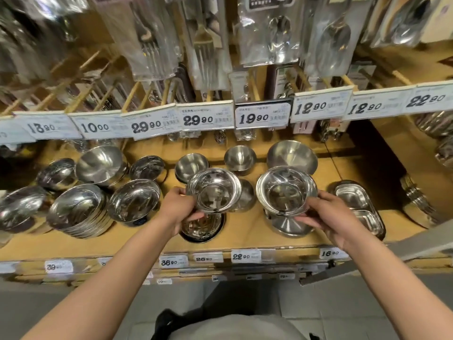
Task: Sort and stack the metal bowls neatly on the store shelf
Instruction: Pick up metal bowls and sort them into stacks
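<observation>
Left hand [180,209] curled round the near-left rim of a small shiny bowl [213,190], thumb under, fingers hidden behind the rim: a closed grip. Right hand [327,218] likewise pinching the near-right edge of a slightly wider bowl [286,190], thumb along the lower rim. Both bowls held clear above the shelf [247,231], tilted with mouths toward the camera, rims apart with a narrow gap between.

Directly beneath the left bowl, a dark-rimmed bowl [203,229] standing on the shelf, partly covered by the hand. Beneath the right bowl, an upturned bowl [289,225] resting near the front edge. Behind, a back row of three matte bowls [240,157], the largest at right, leaning against the rear.

To the left, a tilted stack of bowls [78,212] and another tilted bowl [134,203] just beside it, with more crowded farther left. To the right, a divided tray [355,204] near the right bowl, bare shelf board between them. Open board also along the front lip, between the two lower bowls.

Above, a strip of price tags [198,119] overhanging the back row, with packaged cutlery [206,45] hanging higher up.
</observation>
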The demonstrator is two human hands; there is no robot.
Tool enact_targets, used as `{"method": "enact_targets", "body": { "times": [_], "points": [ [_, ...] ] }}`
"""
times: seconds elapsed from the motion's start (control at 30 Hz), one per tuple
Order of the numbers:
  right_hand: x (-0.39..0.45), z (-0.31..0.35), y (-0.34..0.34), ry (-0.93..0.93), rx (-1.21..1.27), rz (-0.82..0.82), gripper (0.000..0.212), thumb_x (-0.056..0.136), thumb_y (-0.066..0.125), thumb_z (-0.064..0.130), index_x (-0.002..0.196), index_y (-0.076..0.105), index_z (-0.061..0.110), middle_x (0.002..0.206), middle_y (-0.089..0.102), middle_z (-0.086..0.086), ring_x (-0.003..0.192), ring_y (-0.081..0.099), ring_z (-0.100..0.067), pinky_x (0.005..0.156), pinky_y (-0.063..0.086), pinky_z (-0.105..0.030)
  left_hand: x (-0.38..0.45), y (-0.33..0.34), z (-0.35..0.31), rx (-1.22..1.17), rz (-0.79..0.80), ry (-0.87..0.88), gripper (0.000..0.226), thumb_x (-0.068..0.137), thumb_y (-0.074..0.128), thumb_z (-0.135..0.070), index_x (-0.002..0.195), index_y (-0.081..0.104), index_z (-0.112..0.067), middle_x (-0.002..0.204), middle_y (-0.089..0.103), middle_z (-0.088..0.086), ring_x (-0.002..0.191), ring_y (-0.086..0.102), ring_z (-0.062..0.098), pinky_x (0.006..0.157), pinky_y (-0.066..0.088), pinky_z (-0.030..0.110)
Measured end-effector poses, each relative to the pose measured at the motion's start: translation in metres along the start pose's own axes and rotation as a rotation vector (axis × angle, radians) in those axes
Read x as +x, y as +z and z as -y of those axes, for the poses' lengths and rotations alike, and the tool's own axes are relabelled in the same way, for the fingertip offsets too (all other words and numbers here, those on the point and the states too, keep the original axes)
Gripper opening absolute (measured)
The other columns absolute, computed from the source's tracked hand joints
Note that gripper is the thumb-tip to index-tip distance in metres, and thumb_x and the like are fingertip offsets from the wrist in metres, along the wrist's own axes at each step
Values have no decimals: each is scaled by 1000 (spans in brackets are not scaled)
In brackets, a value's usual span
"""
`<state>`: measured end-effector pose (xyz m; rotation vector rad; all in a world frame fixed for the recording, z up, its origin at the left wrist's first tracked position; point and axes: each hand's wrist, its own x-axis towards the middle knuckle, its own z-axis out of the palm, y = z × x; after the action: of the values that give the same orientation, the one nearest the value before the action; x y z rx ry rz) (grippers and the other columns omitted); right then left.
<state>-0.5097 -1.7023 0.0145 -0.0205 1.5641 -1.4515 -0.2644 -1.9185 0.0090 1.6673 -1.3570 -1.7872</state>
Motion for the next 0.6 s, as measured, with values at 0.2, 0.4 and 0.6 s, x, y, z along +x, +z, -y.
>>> {"method": "enact_targets", "body": {
  "times": [0.2,0.4,0.6],
  "points": [
    [10,3,69,-39,-40,158,18,97,55,-6,111,66,-1,93,78,-23,81,77,-32,70,64,-36,-35,-85,-15,-73,-30,-22,37,87,56,17,121,59,4,96,76,22,67,75,25,53,63,30],
    [15,-4,141,-72,-86,324,22,90,60,-10,112,64,-7,99,76,-27,87,78,-34,64,64,-29,-57,-182,-19,-198,-200,17,29,82,54,22,90,66,-4,86,80,13,71,78,22,51,60,25],
    [11,-15,213,-87,-207,369,22,94,58,-5,111,67,5,94,79,-20,79,79,-28,61,64,-27,-40,-268,-11,-268,-313,19,29,84,56,19,99,65,-3,93,76,13,66,77,23,55,63,29]
  ]
}}
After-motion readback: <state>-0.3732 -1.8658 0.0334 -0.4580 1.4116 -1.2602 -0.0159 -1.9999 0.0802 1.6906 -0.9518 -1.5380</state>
